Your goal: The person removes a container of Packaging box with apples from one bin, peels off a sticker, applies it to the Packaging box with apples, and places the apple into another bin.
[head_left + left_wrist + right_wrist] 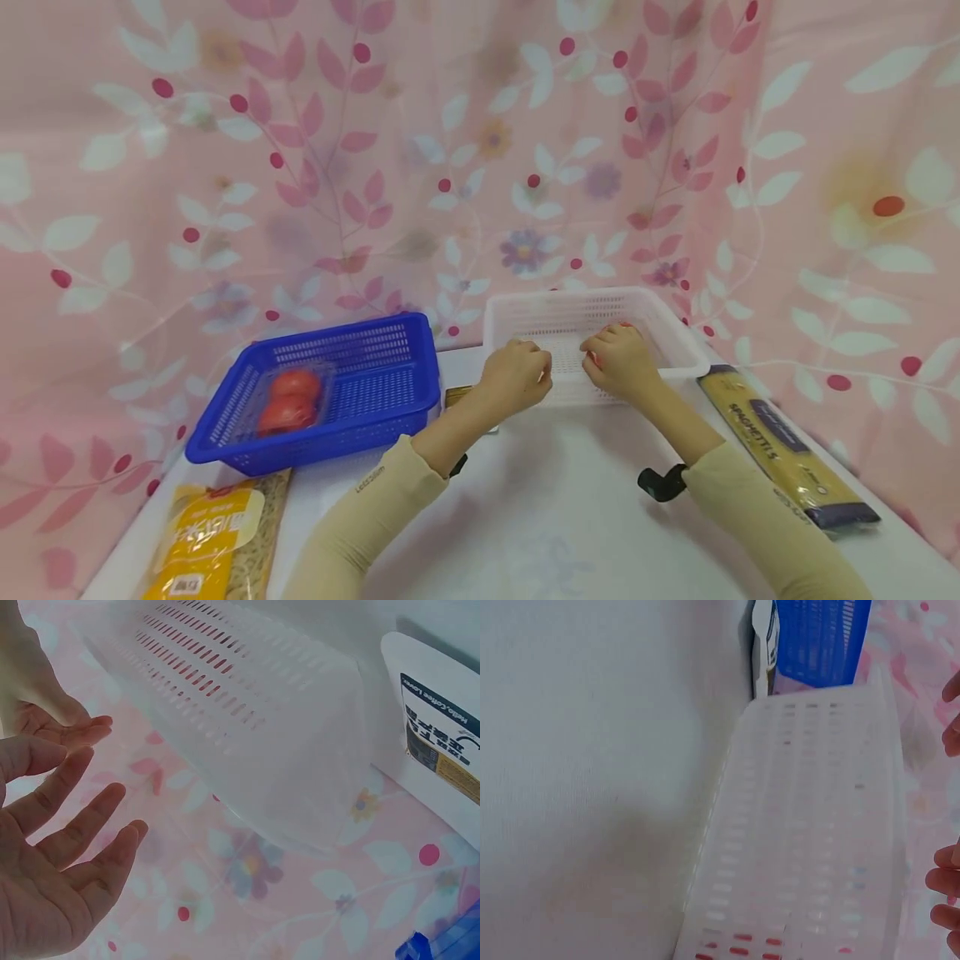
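My left hand (517,375) is over the near left side of the white basket (678,333), its fingers loosely bent and holding nothing in the left wrist view. Facing it, my right hand (624,362) is over the basket's middle right. Its fingers curve loosely, with no object between them in the left wrist view. Something red lies in the basket beneath the right hand, mostly hidden by it; red also shows through the slots of the basket wall (810,825) in the right wrist view.
Left of it, a blue basket (375,425) contains two tomato-like red things (292,400) in clear wrap. A white pack with coffee lettering (442,727) lies between the baskets. A yellow pasta bag (210,533) is front left; a spaghetti pack (780,450) lies right. Floral cloth hangs behind.
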